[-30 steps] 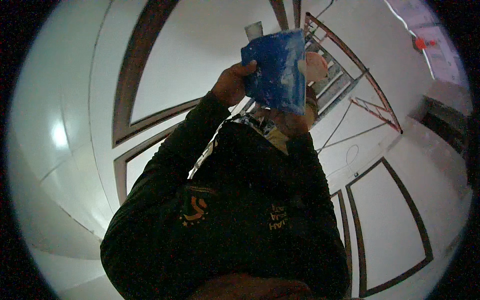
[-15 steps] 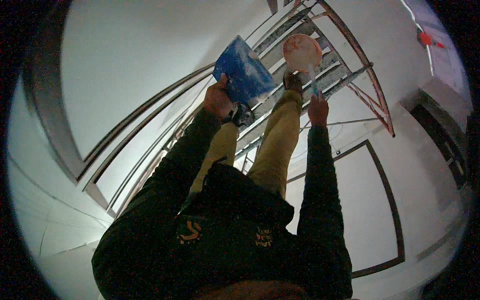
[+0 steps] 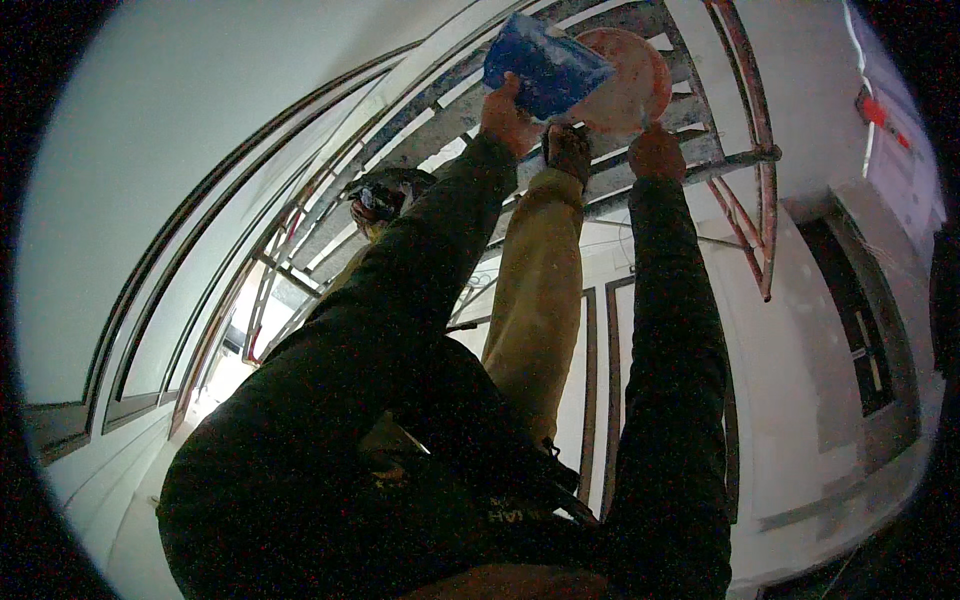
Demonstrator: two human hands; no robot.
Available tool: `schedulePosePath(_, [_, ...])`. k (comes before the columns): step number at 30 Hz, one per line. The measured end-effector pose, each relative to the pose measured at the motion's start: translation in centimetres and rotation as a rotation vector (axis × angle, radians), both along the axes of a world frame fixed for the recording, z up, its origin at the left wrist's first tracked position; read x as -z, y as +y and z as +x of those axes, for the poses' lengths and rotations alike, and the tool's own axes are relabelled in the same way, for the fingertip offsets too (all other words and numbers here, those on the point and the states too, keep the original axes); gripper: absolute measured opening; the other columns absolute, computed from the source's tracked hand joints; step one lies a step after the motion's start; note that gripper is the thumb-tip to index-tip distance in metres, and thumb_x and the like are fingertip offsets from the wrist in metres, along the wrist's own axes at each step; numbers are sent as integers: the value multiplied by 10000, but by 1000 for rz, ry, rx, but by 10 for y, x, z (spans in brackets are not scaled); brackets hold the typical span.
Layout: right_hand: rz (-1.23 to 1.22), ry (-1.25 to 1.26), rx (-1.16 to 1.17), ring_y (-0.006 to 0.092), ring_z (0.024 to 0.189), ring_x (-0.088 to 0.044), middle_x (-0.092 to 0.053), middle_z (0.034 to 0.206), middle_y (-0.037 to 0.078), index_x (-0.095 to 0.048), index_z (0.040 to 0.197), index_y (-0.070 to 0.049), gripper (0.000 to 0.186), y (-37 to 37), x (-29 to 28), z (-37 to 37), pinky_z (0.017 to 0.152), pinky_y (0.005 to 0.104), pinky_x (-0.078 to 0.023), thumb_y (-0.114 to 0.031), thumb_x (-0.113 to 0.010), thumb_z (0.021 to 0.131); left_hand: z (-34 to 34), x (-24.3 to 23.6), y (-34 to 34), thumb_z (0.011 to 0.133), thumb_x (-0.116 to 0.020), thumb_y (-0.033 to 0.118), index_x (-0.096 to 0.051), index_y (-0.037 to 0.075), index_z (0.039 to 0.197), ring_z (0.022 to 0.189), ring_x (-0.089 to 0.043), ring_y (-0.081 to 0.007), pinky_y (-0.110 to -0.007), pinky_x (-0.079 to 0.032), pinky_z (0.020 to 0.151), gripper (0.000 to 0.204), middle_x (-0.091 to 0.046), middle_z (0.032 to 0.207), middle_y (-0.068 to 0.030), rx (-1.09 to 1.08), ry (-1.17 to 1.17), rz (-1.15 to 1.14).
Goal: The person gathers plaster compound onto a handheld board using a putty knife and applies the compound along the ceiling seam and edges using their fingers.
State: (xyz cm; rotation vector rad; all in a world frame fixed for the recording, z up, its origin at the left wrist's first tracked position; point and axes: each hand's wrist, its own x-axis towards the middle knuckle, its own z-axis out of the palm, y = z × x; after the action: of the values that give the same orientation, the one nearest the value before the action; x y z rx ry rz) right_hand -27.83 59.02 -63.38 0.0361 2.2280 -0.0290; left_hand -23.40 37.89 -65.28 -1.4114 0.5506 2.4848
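Observation:
My left hand (image 3: 508, 118) is closed on the near edge of a blue rectangular plastering board (image 3: 545, 66) smeared with white, its thumb on the upper face. In view the board overlaps the left side of a round reddish bucket (image 3: 640, 75) with pale, smeared contents. My right hand (image 3: 657, 155) is closed at the bucket's near right edge. It grips a putty knife, whose pale blade (image 3: 648, 118) shows faintly against the bucket; the handle is hidden by the fingers.
Under my feet is a slatted scaffold platform (image 3: 430, 130) with gaps between its planks. A rusty scaffold frame (image 3: 757, 120) rises at the right. My left shoe (image 3: 378, 203) is on the left side of the platform, my right foot (image 3: 568, 150) below the board. A white moulded wall runs along the left.
My left hand has carried the board up and right, over part of the bucket. My right hand has drawn nearer the bucket. My left foot is farther left, and the view has turned.

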Motion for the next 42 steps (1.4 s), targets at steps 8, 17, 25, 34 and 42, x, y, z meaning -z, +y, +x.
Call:
schedulePosePath(8, [-35,12,64,373,853,-588,-591,917,231,-510,1020,7,306,22,5,19,731,451,-483,-203,-434,811,1,77,60,900,-411,358,-476,6,1129,1006,-546,-257,-398,-427,886,425,-565,1105,-106,357,79,-202])
schedulePosePath(17, [-365,14,-220,417,830,-559,-572,862,274,-470,1100,12,381,1,24,46,711,483,-452,-177,-511,771,30,122,55,859,-495,379,-594,-22,791,669,-555,-229,-392,-423,595,419,-606,744,-119,771,136,-1621])
schedulePosePath(25, [-389,178,118,362,817,-578,-586,864,233,-513,1057,43,481,0,13,59,747,445,-465,-308,-598,738,9,80,56,866,-461,418,-585,-23,839,700,-561,-206,-391,-431,645,458,-616,774,-104,699,298,-1108])
schedulePosePath(34, [-768,271,305,315,681,-567,-574,770,175,-560,945,29,233,-3,21,69,585,420,-440,-153,-494,815,16,112,60,880,-449,354,-554,-2,928,675,-557,-218,-361,-442,541,374,-585,763,-83,138,86,-223])
schedulePosePath(42, [-792,256,409,71,576,-464,-478,679,16,-531,964,-18,199,16,50,100,441,229,-364,-164,-526,830,4,36,26,926,-364,255,-512,-15,1056,861,-584,-242,-365,-476,804,333,-602,958,-119,851,193,-1058])
